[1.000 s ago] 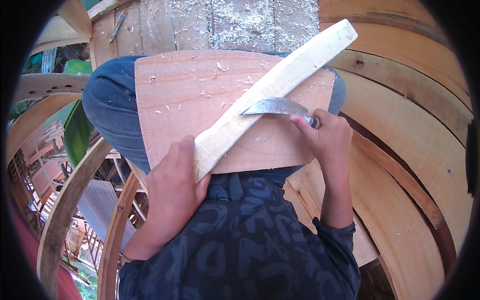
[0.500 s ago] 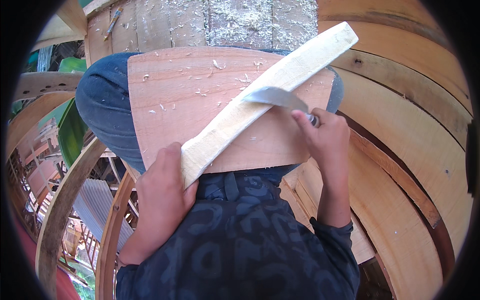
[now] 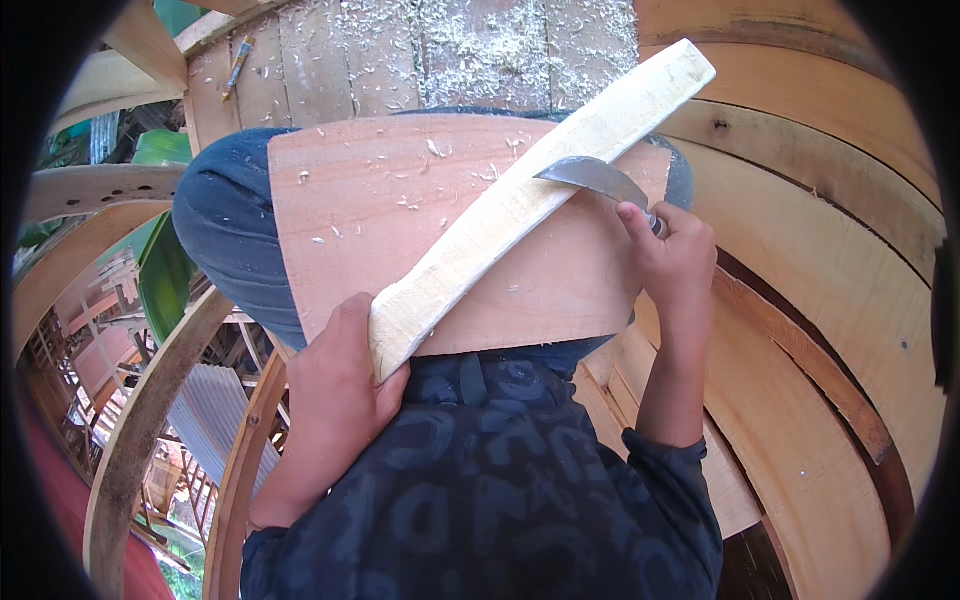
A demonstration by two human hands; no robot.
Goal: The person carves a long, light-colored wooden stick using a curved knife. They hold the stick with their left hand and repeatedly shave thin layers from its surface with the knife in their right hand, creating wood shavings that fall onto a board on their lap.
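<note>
A long pale piece of wood (image 3: 530, 200) slants over my lap, its far end up to the right. My left hand (image 3: 345, 365) is closed around its near end. In my right hand (image 3: 675, 250) is a knife (image 3: 600, 178) with a curved blade, the thumb pressed along its handle. The blade lies across the middle of the wood, touching or just over its top face. Beneath them a flat reddish board (image 3: 350, 220) rests on my legs, with a few curled shavings on it. Most of the knife's handle is hidden in my fingers.
Wood shavings (image 3: 480, 50) cover the plank floor ahead, where a small pen-like stick (image 3: 238, 65) lies at the left. Curved planks (image 3: 800, 230) rise along my right side. Curved wooden ribs (image 3: 150, 430) stand at my left, with a corrugated sheet (image 3: 215, 420) beyond.
The knife has moved a little toward the wood's far end, to the right, with my right hand. My left hand keeps its grip. The whole view has shifted slightly.
</note>
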